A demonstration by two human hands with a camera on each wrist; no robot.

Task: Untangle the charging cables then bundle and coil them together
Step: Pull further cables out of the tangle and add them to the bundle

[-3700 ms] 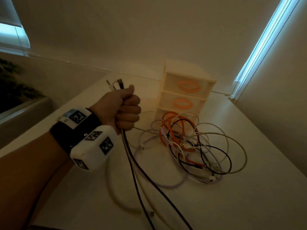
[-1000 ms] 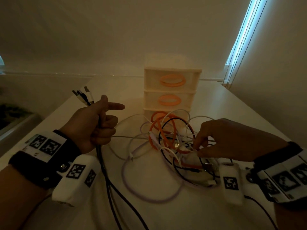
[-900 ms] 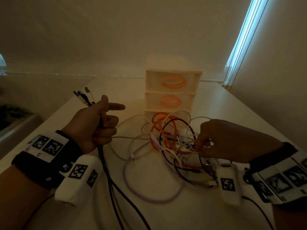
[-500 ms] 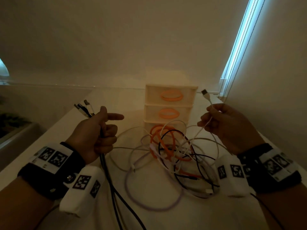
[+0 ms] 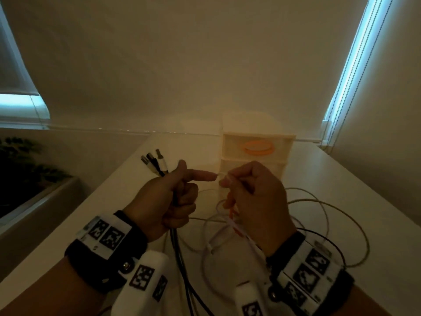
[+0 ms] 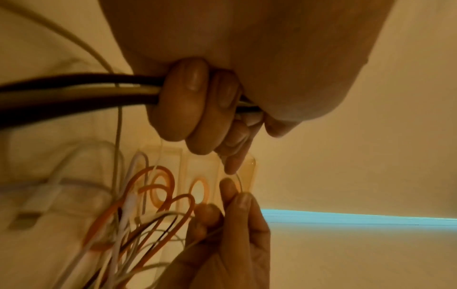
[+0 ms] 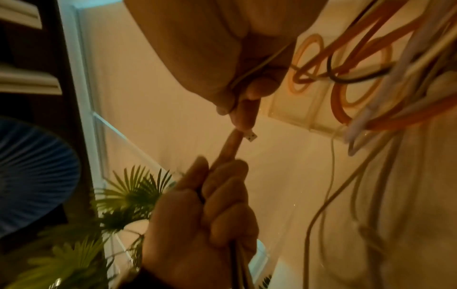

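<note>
My left hand (image 5: 180, 195) grips a bundle of dark and pale cables (image 6: 74, 91), whose plugs (image 5: 155, 161) stick up above the fist. Its index finger (image 5: 200, 176) points straight at my right hand. My right hand (image 5: 227, 181) pinches a thin white cable just behind its USB plug (image 7: 251, 135), and the plug lies against that index fingertip. The white cable trails down into a tangle of orange (image 5: 230, 202), white and black cables on the table (image 5: 341, 190). A pale loop (image 5: 328, 215) spreads out to the right. My right hand hides much of the tangle.
A small cream drawer unit (image 5: 256, 137) with orange ring handles stands behind the hands against the wall. A potted plant (image 5: 20, 169) sits beyond the table's left edge. Blind cords (image 5: 341, 87) hang at the right.
My right hand picked the white cable's plug end out of the tangle, lifted it, then carried it left to my left index finger. My left hand kept its bundle.
</note>
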